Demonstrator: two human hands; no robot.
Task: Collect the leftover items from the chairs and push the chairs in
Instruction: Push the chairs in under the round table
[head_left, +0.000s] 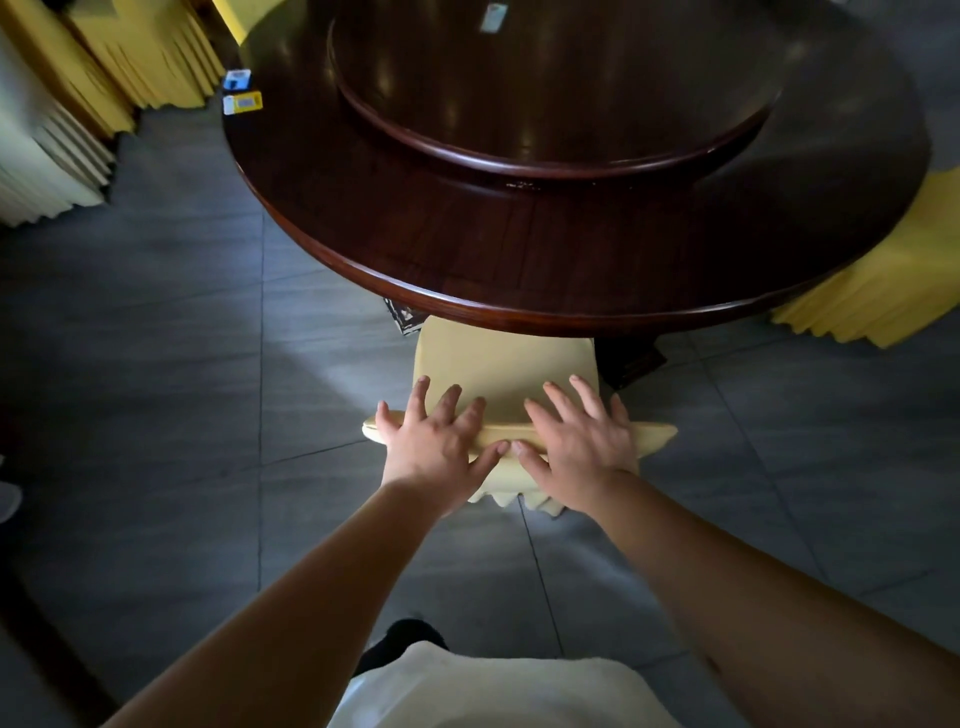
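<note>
A chair in a pale yellow cover (506, 364) stands in front of me, its seat partly under the rim of a dark round wooden table (519, 291). My left hand (436, 441) and my right hand (576, 441) lie side by side over the top of the chair's backrest, fingers spread and draped forward, thumbs touching at the middle. The visible part of the seat is bare. On the table's far left edge lie a small blue box (238, 80) and a small yellow box (243, 102). A small pale card-like item (493, 17) rests on the raised turntable (545, 156).
More yellow-covered chairs stand at the right (878, 291) and top left (156, 57), with a white-covered one (47, 156) at the far left. The floor is grey tile. The table's dark base shows beside the chair.
</note>
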